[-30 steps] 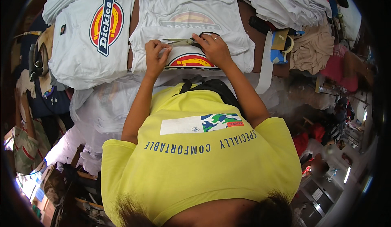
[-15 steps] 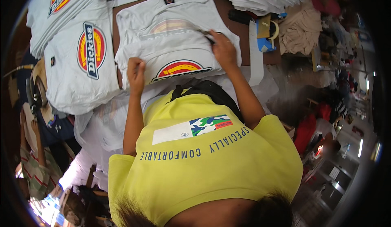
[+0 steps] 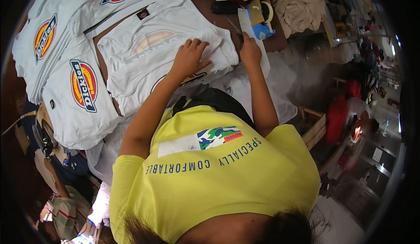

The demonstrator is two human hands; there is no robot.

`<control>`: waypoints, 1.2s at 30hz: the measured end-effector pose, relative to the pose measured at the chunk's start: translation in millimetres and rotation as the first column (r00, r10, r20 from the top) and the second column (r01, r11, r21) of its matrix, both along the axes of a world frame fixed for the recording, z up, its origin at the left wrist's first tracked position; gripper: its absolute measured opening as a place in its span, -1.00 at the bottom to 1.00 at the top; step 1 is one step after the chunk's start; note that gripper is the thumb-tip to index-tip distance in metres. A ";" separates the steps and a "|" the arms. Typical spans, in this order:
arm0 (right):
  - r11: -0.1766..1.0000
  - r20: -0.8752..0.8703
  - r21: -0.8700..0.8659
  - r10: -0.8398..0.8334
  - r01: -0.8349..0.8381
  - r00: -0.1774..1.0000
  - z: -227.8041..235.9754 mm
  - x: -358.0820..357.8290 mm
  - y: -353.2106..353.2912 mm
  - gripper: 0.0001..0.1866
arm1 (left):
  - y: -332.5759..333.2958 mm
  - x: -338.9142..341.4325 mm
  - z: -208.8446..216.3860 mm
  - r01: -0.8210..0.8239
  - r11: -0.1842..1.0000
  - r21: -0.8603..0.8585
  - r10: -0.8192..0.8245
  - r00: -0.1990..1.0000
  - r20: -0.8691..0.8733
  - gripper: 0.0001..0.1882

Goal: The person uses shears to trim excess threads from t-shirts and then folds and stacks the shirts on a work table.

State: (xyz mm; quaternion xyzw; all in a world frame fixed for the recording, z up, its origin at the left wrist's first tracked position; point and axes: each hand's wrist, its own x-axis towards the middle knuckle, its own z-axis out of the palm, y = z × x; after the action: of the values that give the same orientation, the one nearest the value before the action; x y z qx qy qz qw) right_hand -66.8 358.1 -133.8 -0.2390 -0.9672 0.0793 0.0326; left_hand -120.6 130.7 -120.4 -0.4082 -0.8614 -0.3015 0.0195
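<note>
A white T-shirt (image 3: 127, 67) with a red, yellow and navy print lies spread before me, its lower part turned up so the print shows faintly through. My left hand (image 3: 189, 59) rests on the right part of this shirt, fingers spread and thumb apart. Just beyond the shirt's right edge, my right hand (image 3: 250, 52) is closed round a pair of scissors (image 3: 235, 26). Their pointed metal blades stick out away from me, and the fingers cover most of the dark handle.
Folded white shirts with the same print (image 3: 83, 86) are stacked at the left. A blue tape dispenser (image 3: 261, 30), a black object (image 3: 227, 8) and beige cloth (image 3: 302, 3) are at the far right. Clear plastic (image 3: 280, 80) hangs at the table's front. Other people work on both sides.
My left hand has moved right across the shirt and opened flat on it. My right hand, with the scissors, has moved off the shirt to its right edge. The view has shifted.
</note>
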 end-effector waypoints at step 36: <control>0.900 -0.292 -0.170 0.343 -0.401 0.893 -81.3 140.0 -66.8 -0.81 | -138.2 -34.3 -35.2 -0.265 0.960 0.094 0.268 0.963 -0.020 -0.71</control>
State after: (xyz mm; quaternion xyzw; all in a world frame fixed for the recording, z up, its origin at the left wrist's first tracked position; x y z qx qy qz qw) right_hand 73.2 291.3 -215.1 -0.0382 -0.9673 0.2235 0.1134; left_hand -154.9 -7.5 -155.6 -0.2919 -0.8937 -0.3281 0.0922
